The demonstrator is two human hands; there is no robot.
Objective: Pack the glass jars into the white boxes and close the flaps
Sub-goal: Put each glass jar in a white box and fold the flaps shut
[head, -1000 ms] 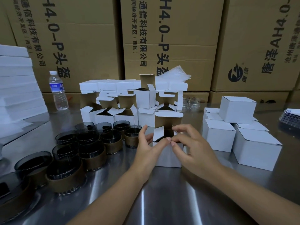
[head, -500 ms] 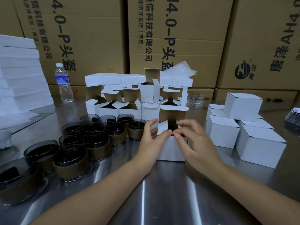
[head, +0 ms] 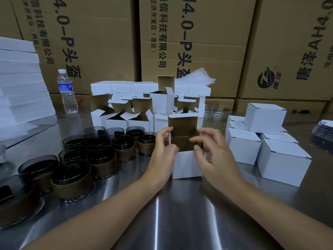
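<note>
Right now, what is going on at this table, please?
A person is packing at a metal table. The left hand and the right hand hold the open top of a white box, whose back flap stands upright. Whether a jar is inside, I cannot tell. On the left wait glass jars with brown bands; closed boxes are stacked on the right.

Big brown boxes (head: 100, 42) with black writing stand like a wall at the far side. The shiny metal table (head: 180, 213) shows bright streaks of light.
</note>
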